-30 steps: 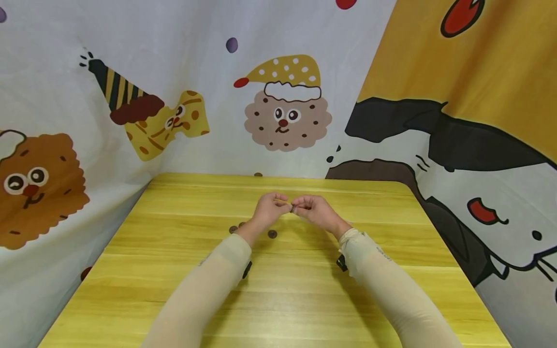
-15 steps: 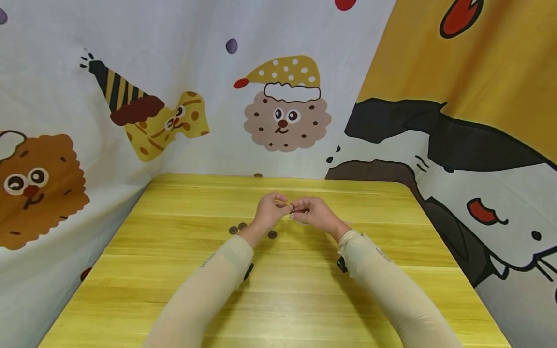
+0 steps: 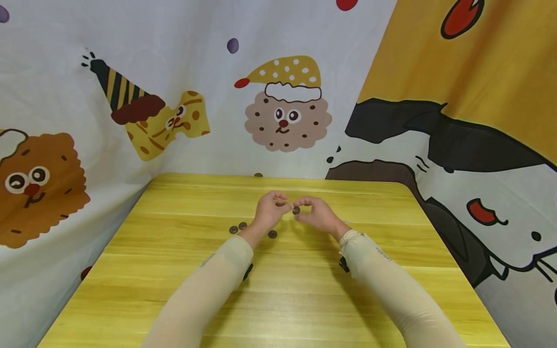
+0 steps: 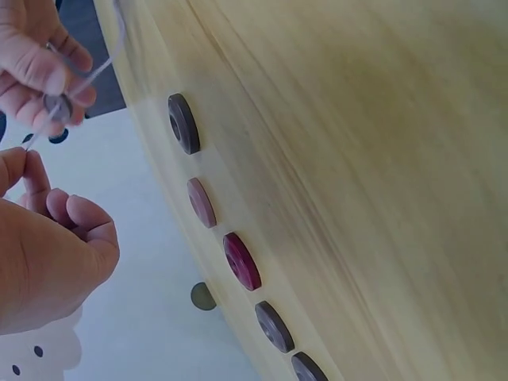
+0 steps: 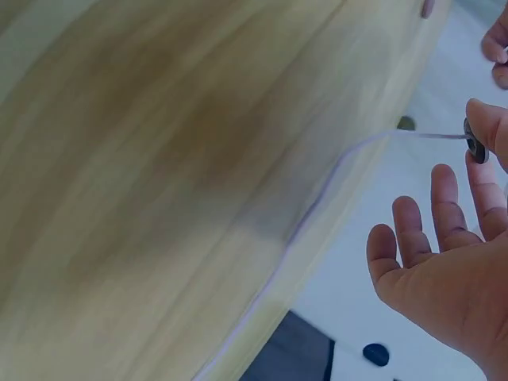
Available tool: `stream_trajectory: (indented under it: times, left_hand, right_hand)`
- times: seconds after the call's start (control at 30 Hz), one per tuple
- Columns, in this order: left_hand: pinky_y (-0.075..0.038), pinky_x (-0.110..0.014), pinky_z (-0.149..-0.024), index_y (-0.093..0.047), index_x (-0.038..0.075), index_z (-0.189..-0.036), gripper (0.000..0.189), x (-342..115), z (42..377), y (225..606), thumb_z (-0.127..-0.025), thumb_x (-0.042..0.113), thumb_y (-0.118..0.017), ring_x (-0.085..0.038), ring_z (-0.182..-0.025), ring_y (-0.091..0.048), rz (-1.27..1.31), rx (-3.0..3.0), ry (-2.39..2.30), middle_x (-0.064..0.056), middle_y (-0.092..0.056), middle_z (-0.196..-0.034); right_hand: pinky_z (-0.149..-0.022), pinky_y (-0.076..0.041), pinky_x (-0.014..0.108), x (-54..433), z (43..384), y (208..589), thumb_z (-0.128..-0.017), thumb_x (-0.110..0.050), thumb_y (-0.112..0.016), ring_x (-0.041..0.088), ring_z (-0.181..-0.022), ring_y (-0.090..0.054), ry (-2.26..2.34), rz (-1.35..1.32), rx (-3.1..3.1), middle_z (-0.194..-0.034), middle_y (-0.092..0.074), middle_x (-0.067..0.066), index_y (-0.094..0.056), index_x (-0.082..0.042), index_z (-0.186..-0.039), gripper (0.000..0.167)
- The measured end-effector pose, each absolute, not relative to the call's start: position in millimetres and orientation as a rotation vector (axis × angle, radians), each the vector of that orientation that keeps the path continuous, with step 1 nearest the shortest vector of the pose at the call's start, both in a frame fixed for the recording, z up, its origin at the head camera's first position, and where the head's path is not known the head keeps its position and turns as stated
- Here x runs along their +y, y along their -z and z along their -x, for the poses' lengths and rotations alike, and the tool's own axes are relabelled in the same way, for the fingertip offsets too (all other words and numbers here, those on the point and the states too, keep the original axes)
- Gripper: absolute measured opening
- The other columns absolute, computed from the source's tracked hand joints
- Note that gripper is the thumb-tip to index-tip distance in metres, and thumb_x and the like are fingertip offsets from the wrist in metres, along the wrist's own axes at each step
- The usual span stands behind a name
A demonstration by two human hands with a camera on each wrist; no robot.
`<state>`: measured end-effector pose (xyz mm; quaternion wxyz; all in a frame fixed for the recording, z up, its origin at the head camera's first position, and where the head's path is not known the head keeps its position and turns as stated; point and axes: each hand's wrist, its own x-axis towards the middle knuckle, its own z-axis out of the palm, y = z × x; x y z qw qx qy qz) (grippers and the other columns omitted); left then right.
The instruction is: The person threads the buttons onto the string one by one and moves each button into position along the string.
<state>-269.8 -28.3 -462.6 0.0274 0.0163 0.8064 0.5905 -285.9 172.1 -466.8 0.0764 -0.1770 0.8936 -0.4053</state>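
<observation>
Over the far half of the table, my two hands work close together. My left hand (image 3: 270,212) pinches the end of a thin pale string between thumb and forefinger. In the left wrist view the string (image 4: 95,74) runs from those fingertips through a round dark button (image 4: 57,107). My right hand (image 3: 319,215) holds this button between thumb and index finger, its other fingers spread in the right wrist view. From the button the string (image 5: 317,194) trails down across the right wrist view. A small gap separates the left fingertips from the button.
Several flat buttons lie in a row on the wooden table (image 3: 283,299): a dark brown one (image 4: 183,125), a pinkish one (image 4: 202,202), a dark red one (image 4: 241,261) and greyish ones (image 4: 275,326). A cartoon-printed cloth (image 3: 196,38) hangs behind the table.
The fingertips of both hands, together at the button before, have parted slightly. The button has shifted a little right with my right hand, and its face now shows in the head view.
</observation>
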Motion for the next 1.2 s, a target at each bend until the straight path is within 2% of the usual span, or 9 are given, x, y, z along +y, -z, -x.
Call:
stream_trajectory:
  times: [0.13, 0.3, 0.4, 0.6, 0.77, 1.0, 1.07, 1.2]
  left_hand:
    - [-0.058, -0.034, -0.079, -0.07, 0.014, -0.124, 0.025, -31.2, 269.2, 461.0, -0.1, 0.02, -0.076, -0.024, -0.101, -0.071, -0.062, 2.477, -1.886, -0.009, -0.077, -0.115]
    - [-0.057, -0.032, -0.078, -0.072, 0.012, -0.122, 0.023, -34.4, 267.6, 459.9, -0.101, 0.017, -0.076, -0.023, -0.102, -0.069, -0.089, 2.511, -1.914, -0.009, -0.077, -0.114]
    - [-0.057, -0.031, -0.078, -0.073, 0.011, -0.12, 0.02, -35.6, 267.1, 460.0, -0.1, 0.015, -0.076, -0.022, -0.101, -0.069, -0.095, 2.539, -1.911, -0.009, -0.077, -0.113]
    - [-0.055, -0.029, -0.075, -0.074, 0.012, -0.116, 0.016, -36.6, 268.6, 462.7, -0.1, 0.015, -0.076, -0.021, -0.097, -0.067, -0.084, 2.554, -1.907, -0.008, -0.077, -0.11]
    - [-0.054, -0.027, -0.075, -0.075, 0.012, -0.114, 0.015, -36.9, 267.7, 464.4, -0.1, 0.017, -0.077, -0.019, -0.095, -0.065, -0.039, 2.531, -1.925, -0.006, -0.075, -0.108]
    - [-0.053, -0.028, -0.076, -0.075, 0.011, -0.113, 0.013, -34.9, 266.0, 461.0, -0.101, 0.016, -0.076, -0.019, -0.095, -0.063, -0.027, 2.452, -1.997, -0.006, -0.072, -0.106]
    - [-0.053, -0.027, -0.076, -0.075, 0.011, -0.112, 0.013, -34.9, 266.0, 460.9, -0.101, 0.017, -0.076, -0.018, -0.095, -0.063, -0.023, 2.449, -1.999, -0.006, -0.072, -0.106]
    - [-0.053, -0.027, -0.077, -0.074, 0.011, -0.112, 0.013, -35.8, 266.4, 462.6, -0.101, 0.017, -0.076, -0.018, -0.097, -0.063, 0.004, 2.449, -2.003, -0.006, -0.071, -0.107]
  right_hand:
    - [-0.123, -0.04, 0.061, 188.6, 289.0, 471.3, -0.098, -0.018, -0.079, 0.039, -0.146, -0.053, 1.168, 0.47, 2.704, -0.141, -0.069, 0.009, -0.07, -0.009, -0.133, 0.038]
    - [-0.124, -0.04, 0.061, 215.2, 292.0, 477.9, -0.098, -0.018, -0.079, 0.039, -0.146, -0.053, 1.102, 0.449, 2.717, -0.132, -0.074, 0.007, -0.071, -0.008, -0.132, 0.036]
    - [-0.121, -0.043, 0.06, 231.8, 292.7, 480.1, -0.099, -0.02, -0.078, 0.038, -0.143, -0.055, 1.086, 0.448, 2.701, -0.13, -0.075, 0.006, -0.07, -0.008, -0.133, 0.037]
    - [-0.111, -0.052, 0.055, 266.4, 292.8, 481.3, -0.101, -0.02, -0.077, 0.036, -0.135, -0.061, 1.08, 0.431, 2.685, -0.132, -0.074, 0.01, -0.067, -0.005, -0.138, 0.041]
    - [-0.11, -0.053, 0.054, 289.9, 294.3, 477.0, -0.103, -0.021, -0.074, 0.037, -0.134, -0.06, 1.099, 0.405, 2.663, -0.136, -0.072, 0.013, -0.063, -0.003, -0.143, 0.045]
    - [-0.107, -0.055, 0.05, 307.8, 299.0, 465.9, -0.104, -0.032, -0.073, 0.032, -0.13, -0.065, 1.161, 0.326, 2.56, -0.142, -0.068, 0.016, -0.058, -0.002, -0.149, 0.056]
    - [-0.106, -0.056, 0.048, 310.4, 299.3, 465.0, -0.103, -0.033, -0.073, 0.031, -0.129, -0.065, 1.15, 0.322, 2.562, -0.142, -0.069, 0.017, -0.058, -0.002, -0.148, 0.057]
    - [-0.098, -0.057, 0.037, 316.3, 298.8, 466.8, -0.103, -0.025, -0.073, 0.031, -0.124, -0.067, 1.084, 0.357, 2.625, -0.137, -0.071, 0.02, -0.061, 0.002, -0.144, 0.051]
